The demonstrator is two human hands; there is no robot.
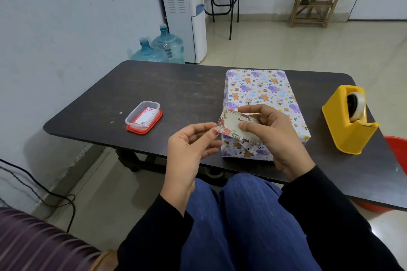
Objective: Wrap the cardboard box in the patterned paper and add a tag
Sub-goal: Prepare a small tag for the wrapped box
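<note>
We see the left hand [191,145] pinching a corner of the tag [232,126] and the right hand [275,136] pinching its middle, close by the wrapped box [262,92] at the near edge of the table [176,86]; pulled apart too hard, we judge, the tag tears or creases.

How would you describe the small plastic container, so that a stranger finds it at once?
Start at the dark table. On its left part, away from the wrapped box, a small clear container sits on an orange-red lid. Unlike the yellow tape dispenser at the right, it is transparent and holds flowered cards.
</note>
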